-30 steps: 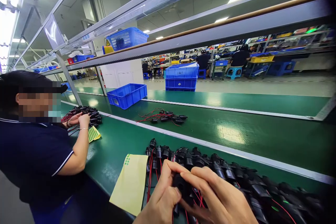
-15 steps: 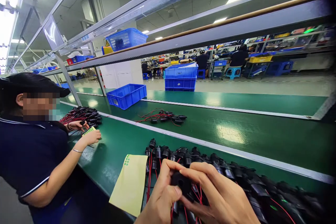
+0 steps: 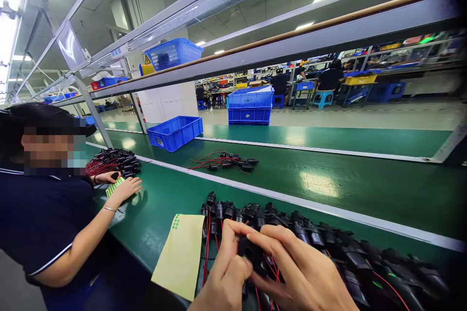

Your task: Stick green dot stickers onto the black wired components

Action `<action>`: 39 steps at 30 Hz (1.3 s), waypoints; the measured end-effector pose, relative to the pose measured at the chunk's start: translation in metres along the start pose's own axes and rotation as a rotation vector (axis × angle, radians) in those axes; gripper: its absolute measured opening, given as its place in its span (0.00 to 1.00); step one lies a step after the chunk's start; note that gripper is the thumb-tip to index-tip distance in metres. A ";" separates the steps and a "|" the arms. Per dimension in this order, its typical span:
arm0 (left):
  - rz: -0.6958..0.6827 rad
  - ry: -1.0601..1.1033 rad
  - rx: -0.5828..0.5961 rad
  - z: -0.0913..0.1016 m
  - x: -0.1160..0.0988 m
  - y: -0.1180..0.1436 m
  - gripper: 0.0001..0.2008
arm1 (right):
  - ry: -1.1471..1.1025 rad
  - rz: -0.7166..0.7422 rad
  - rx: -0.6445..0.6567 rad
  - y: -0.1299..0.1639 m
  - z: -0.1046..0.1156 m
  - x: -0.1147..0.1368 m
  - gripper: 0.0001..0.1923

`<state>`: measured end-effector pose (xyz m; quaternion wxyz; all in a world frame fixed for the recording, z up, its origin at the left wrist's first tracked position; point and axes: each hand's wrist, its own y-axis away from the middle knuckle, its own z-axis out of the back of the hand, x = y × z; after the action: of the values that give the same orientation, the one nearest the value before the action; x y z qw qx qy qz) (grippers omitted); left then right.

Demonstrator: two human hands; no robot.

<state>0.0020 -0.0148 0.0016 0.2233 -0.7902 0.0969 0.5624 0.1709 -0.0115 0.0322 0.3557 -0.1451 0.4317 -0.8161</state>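
Observation:
My left hand (image 3: pixel 228 272) and my right hand (image 3: pixel 304 274) meet at the bottom centre, both pinching one small black connector (image 3: pixel 251 254) with red wires. It is held just above a long pile of similar black connectors (image 3: pixel 328 245) that runs to the right along the near green bench. A yellow sticker sheet (image 3: pixel 180 255) with a few green dots at its top lies just left of my left hand.
A co-worker (image 3: pixel 47 204) in a dark shirt sits at left, one hand on a green-dotted sheet (image 3: pixel 115 185) beside another connector pile (image 3: pixel 113 160). A loose wire bundle (image 3: pixel 228 161) lies on the belt. Blue crates (image 3: pixel 177 132) stand behind. A shelf rail (image 3: pixel 292 46) runs overhead.
My fingers have shifted slightly on the connector. The co-worker's hand moved from the connector pile down onto the green-dotted sheet.

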 end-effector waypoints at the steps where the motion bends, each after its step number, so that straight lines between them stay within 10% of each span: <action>1: 0.003 -0.003 -0.010 0.000 -0.001 0.000 0.17 | 0.002 0.000 -0.005 0.000 0.000 0.000 0.12; 21: 0.098 0.104 0.058 0.001 -0.004 -0.003 0.23 | -0.395 -0.222 0.055 -0.015 0.019 -0.013 0.09; 26: 0.156 -0.018 0.297 -0.010 0.020 0.014 0.26 | -0.330 -0.449 -0.062 -0.010 0.043 -0.050 0.14; 30: 0.193 -0.246 0.281 0.019 -0.029 0.022 0.23 | -0.158 -0.740 0.171 0.009 0.049 -0.091 0.24; 36: 0.045 -0.419 0.037 0.135 -0.156 -0.003 0.28 | -0.035 -0.826 0.776 0.035 0.015 -0.123 0.24; 39: 0.031 -0.535 -0.039 0.149 -0.157 0.001 0.25 | -0.081 -0.815 0.827 0.042 -0.002 -0.129 0.27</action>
<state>-0.1792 0.0374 0.1078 0.2170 -0.6162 0.0359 0.7562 0.2795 0.0648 0.0064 0.0565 -0.1797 -0.0277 -0.9817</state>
